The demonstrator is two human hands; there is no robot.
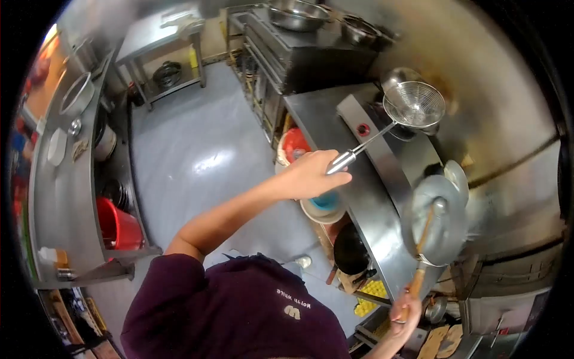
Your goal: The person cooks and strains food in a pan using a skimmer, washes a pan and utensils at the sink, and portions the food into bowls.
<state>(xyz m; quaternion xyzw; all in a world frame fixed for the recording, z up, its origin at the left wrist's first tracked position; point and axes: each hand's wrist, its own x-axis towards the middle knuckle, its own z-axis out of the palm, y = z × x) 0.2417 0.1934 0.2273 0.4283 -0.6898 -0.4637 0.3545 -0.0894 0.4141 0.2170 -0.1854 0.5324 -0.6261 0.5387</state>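
My left hand (314,173) is closed around the metal grip of a spider strainer (414,104). Its round wire basket reaches out over the stove, near metal pans at the back. At the lower right, my right hand (405,314) grips a wooden handle that leads to a wide grey wok (445,239). A ladle-like tool (439,207) with a round metal end and a wooden shaft lies across the wok's inside. Where its shaft meets the wok's handle, I cannot tell the two apart.
A steel counter (373,221) with a raised ledge (376,152) runs along the stove. Under it stand a red container (294,143), a blue-lined bucket (323,209) and a black wok (351,248). Across the floor, a steel shelf (60,197) holds bowls above a red bucket (119,224).
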